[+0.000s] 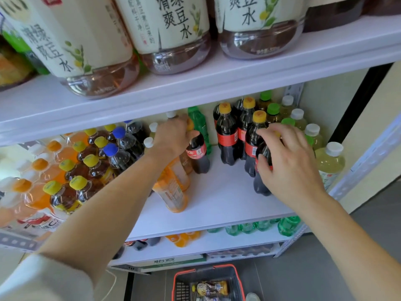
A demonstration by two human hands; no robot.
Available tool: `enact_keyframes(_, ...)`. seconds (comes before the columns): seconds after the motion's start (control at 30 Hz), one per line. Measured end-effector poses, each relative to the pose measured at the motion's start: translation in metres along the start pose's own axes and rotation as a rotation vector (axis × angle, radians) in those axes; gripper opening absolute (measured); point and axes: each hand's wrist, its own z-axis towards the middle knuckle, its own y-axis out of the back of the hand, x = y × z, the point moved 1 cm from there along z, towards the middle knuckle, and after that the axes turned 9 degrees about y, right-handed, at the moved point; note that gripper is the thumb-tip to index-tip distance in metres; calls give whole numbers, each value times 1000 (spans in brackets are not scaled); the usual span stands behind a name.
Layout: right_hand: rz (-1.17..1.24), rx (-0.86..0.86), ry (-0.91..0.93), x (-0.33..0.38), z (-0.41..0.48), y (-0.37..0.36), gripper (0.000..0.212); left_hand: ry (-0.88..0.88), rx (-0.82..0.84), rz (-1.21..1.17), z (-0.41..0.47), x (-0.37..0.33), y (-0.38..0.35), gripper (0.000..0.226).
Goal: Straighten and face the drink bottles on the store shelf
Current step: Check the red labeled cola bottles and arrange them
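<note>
On the middle white shelf (221,198), my left hand (173,137) grips the top of a small cola bottle (198,155) with a red label; its cap is hidden under my fingers. My right hand (286,161) wraps around another cola bottle (261,183) at the front right, covering its cap and most of its label. Behind it stand three cola bottles with yellow caps (226,135). A green soda bottle (199,124) stands at the back centre. Two orange drink bottles (173,192) stand under my left forearm.
Orange, tea and dark drinks with blue caps (82,161) crowd the shelf's left. Pale green tea bottles (327,161) line the right, by the metal upright (364,161). Large bean-water bottles (171,31) sit on the shelf above. A red shopping basket (208,283) holding bottles stands on the floor.
</note>
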Motion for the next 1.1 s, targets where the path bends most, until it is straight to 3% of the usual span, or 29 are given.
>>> enact_keyframes(0.13,-71,73,-26,-6,13,-11,57,83,-45,-22,16,-3,-11,37)
enact_keyframes(0.33,-151,52,-32,-17,20,-18,51,71,-80,-82,25,-7,-20,27)
enact_keyframes(0.5,-135,8,-6,-22,15,-22,53,140,-50,119,21,-15,-11,40)
enact_keyframes(0.57,-92,-66,17,-18,14,-21,49,103,-133,212,18,-25,-2,39)
enact_keyframes(0.63,-6,-196,50,-12,10,-18,39,-69,-206,139,17,-41,3,34)
enact_keyframes(0.7,82,-290,93,-5,5,-14,31,-236,-153,25,15,-61,0,44)
enact_keyframes(0.8,185,-261,108,5,-5,-14,27,-250,83,-34,19,-84,-9,63)
enact_keyframes(0.97,265,-177,28,12,-22,-18,30,-261,125,28,17,-85,-9,32)
enact_keyframes(1.1,347,-51,-26,15,-28,-28,44,-312,128,-68,-28,-70,4,29)
